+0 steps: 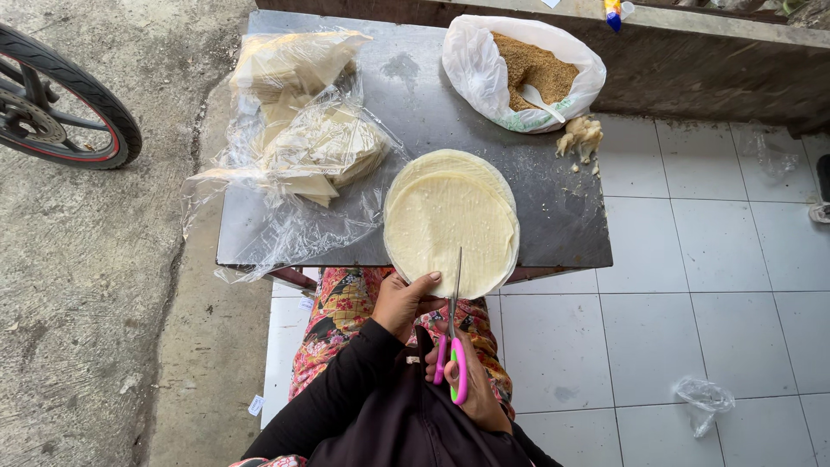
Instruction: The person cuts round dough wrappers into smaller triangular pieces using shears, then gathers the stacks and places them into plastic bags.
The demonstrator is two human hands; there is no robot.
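The person is sitting at the near edge of a small dark table, and a stack of round pale wrappers is lying at that edge, slightly overhanging it, which is putting the rim within reach of both hands. The left hand is pinching the near rim of the stack, thumb on top and fingers curled beneath, apparently steadying the sheets so they are not sliding. The right hand is gripping a pair of scissors by the pink and green handles, fingers closed through the loops; the blades are pointing away from the body and lying over the near part of the top wrapper, close together.

On the left of the table, clear plastic bags are holding more folded pale sheets. At the far side a white bag is standing open with brown crumbs and a spoon inside, and a small lump of pale dough is resting just right of it. A wheel is showing at the far left, over the concrete.
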